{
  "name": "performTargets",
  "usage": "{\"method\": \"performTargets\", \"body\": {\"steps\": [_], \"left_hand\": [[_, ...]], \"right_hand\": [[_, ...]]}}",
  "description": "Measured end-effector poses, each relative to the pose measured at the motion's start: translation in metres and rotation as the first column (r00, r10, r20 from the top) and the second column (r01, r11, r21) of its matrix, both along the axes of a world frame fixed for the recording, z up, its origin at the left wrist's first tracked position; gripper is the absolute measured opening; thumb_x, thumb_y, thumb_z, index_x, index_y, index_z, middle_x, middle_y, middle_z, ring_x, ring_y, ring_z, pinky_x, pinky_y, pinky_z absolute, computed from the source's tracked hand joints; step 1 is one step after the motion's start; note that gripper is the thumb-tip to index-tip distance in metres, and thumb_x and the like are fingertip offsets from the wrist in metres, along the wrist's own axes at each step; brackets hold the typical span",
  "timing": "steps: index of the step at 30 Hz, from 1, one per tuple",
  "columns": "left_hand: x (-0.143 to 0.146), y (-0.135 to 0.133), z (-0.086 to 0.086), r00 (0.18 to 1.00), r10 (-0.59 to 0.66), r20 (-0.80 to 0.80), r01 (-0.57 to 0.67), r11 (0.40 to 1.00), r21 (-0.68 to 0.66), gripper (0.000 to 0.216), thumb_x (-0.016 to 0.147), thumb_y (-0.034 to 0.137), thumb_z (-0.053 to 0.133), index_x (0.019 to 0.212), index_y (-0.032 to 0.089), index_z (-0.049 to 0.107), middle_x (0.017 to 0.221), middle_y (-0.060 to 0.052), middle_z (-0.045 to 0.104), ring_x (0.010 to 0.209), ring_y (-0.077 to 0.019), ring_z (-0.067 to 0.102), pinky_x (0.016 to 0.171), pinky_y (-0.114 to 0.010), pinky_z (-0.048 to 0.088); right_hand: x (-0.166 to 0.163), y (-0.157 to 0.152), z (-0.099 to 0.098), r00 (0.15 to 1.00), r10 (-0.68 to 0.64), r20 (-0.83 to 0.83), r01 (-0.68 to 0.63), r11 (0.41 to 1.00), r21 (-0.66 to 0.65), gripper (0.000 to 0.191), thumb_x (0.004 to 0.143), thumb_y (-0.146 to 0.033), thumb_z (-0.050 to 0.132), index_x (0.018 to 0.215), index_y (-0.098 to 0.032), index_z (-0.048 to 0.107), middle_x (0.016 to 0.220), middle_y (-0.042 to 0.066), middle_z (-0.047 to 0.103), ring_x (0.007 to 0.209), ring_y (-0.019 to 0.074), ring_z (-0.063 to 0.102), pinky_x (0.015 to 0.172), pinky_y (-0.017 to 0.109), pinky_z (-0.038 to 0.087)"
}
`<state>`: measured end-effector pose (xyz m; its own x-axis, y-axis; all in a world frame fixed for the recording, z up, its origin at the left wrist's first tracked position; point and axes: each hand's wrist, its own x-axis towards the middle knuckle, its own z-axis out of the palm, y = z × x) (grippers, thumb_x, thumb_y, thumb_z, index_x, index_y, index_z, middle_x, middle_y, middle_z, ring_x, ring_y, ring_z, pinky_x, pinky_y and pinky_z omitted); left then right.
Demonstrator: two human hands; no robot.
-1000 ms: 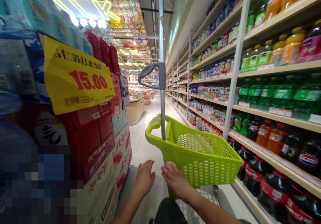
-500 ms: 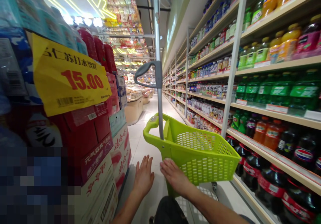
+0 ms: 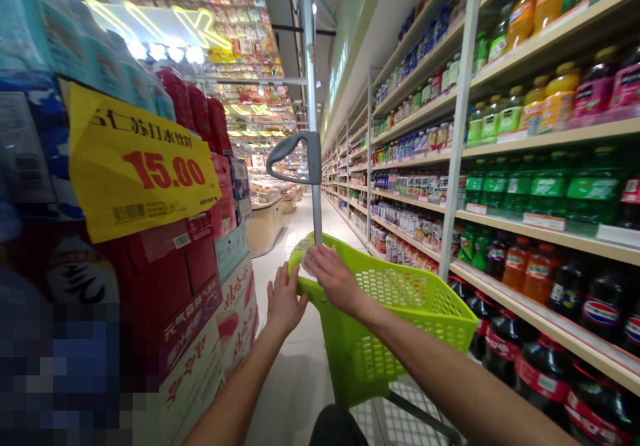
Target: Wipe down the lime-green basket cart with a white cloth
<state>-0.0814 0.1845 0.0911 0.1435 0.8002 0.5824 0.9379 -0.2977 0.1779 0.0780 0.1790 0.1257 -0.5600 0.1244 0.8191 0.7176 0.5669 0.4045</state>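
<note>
A lime-green wheeled shopping basket [image 3: 395, 306] stands tilted in front of me, its perforated body pointing right. My left hand [image 3: 285, 303] is at the left corner of its rounded handle rim; the fingers are extended and touch the edge, with the thumb apart. Over the top of that rim lies my right hand [image 3: 333, 276], fingers bent together and pressing down a small whitish, tissue-like piece [image 3: 307, 267]. The fingers partly hide this piece. A grey pull handle [image 3: 295, 156] sticks out from an upright metal pole [image 3: 314, 86] just beyond the rim.
Stacked drink cartons [image 3: 235, 313] with a yellow price sign [image 3: 145, 166] rise close on the left. Shelves of bottles [image 3: 550, 229] line the right side, with large cola bottles [image 3: 545, 379] near the floor. A tiled aisle [image 3: 300, 226] runs ahead between them.
Both hands have moved up and forward. My right hand went from the basket's side wall to the handle rim, and my left hand came from free air to the rim's left corner.
</note>
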Motion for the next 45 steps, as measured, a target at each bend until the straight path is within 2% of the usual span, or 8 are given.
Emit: {"method": "performTargets", "body": {"steps": [3,5,13,20,28,35,42,45], "left_hand": [[0.015,0.005,0.014,0.991,-0.073,-0.108,0.060,0.991,-0.118,0.051,0.070,0.032,0.051,0.118,0.017,0.047,0.137,-0.011,0.036,0.131,-0.0291,0.018,0.104,-0.048,0.021],[0.024,0.001,0.015,0.975,-0.133,-0.178,0.111,0.985,-0.129,0.052,0.070,0.033,0.050,0.119,0.016,0.046,0.134,-0.010,0.041,0.131,-0.0273,0.020,0.106,-0.048,0.015],[0.038,-0.015,0.008,0.950,-0.214,-0.226,0.189,0.973,-0.129,0.061,0.067,0.030,0.047,0.125,0.011,0.039,0.132,-0.012,0.043,0.128,-0.0262,0.027,0.108,-0.046,0.009],[0.041,-0.017,0.010,0.940,-0.248,-0.233,0.231,0.968,-0.099,0.058,0.068,0.025,0.045,0.125,0.016,0.040,0.133,-0.008,0.043,0.128,-0.0228,0.028,0.108,-0.045,0.012],[0.037,-0.018,0.008,0.969,-0.182,-0.166,0.175,0.983,-0.051,0.061,0.064,0.021,0.043,0.125,0.015,0.040,0.134,-0.008,0.041,0.129,-0.0226,0.026,0.107,-0.045,0.013],[0.053,-0.026,-0.002,0.961,-0.228,-0.157,0.230,0.973,-0.008,0.059,0.067,0.020,0.046,0.125,0.016,0.038,0.133,-0.008,0.042,0.129,-0.0231,0.025,0.107,-0.047,0.010],[0.051,-0.036,0.004,0.925,-0.359,-0.127,0.368,0.928,0.062,0.048,0.070,0.016,0.046,0.119,0.021,0.043,0.125,-0.006,0.051,0.121,-0.0206,0.038,0.106,-0.046,0.016],[0.045,-0.033,0.014,0.904,-0.406,-0.137,0.418,0.906,0.069,0.043,0.072,0.020,0.049,0.115,0.022,0.047,0.120,-0.006,0.055,0.116,-0.0215,0.044,0.105,-0.050,0.019]], "right_hand": [[-0.005,0.019,0.093,0.996,-0.085,-0.015,0.086,0.996,0.039,0.042,0.084,-0.008,0.035,0.125,-0.011,0.042,0.136,0.012,0.036,0.132,0.0226,0.011,0.105,0.046,0.023],[-0.001,0.026,0.120,0.987,-0.161,0.019,0.160,0.986,0.039,0.042,0.083,-0.006,0.034,0.125,-0.010,0.042,0.136,0.013,0.036,0.131,0.0234,0.014,0.105,0.048,0.021],[0.029,0.011,0.042,0.840,-0.129,0.527,0.127,0.991,0.040,0.038,0.083,-0.013,0.039,0.120,-0.006,0.047,0.124,0.013,0.050,0.123,0.0241,0.035,0.102,0.042,0.030],[0.043,0.008,0.143,0.933,-0.311,0.182,0.294,0.949,0.111,0.043,0.083,-0.005,0.034,0.126,-0.009,0.040,0.138,0.014,0.033,0.131,0.0262,0.017,0.105,0.049,0.020],[0.071,-0.002,0.036,0.824,-0.233,0.517,0.215,0.972,0.095,0.044,0.082,-0.012,0.039,0.125,-0.008,0.042,0.129,0.011,0.046,0.122,0.0265,0.035,0.100,0.044,0.033],[0.066,0.004,0.094,0.923,-0.324,0.207,0.303,0.945,0.126,0.041,0.083,-0.007,0.037,0.124,-0.010,0.043,0.134,0.014,0.039,0.129,0.0264,0.022,0.102,0.051,0.027],[0.095,-0.021,0.016,0.891,-0.155,0.426,0.133,0.988,0.083,0.036,0.085,-0.012,0.038,0.120,-0.012,0.047,0.126,0.010,0.049,0.126,0.0229,0.029,0.102,0.047,0.033],[0.103,-0.021,0.023,0.893,-0.142,0.427,0.122,0.990,0.073,0.039,0.084,-0.011,0.038,0.122,-0.013,0.046,0.126,0.008,0.049,0.126,0.0210,0.029,0.103,0.044,0.033]]}}
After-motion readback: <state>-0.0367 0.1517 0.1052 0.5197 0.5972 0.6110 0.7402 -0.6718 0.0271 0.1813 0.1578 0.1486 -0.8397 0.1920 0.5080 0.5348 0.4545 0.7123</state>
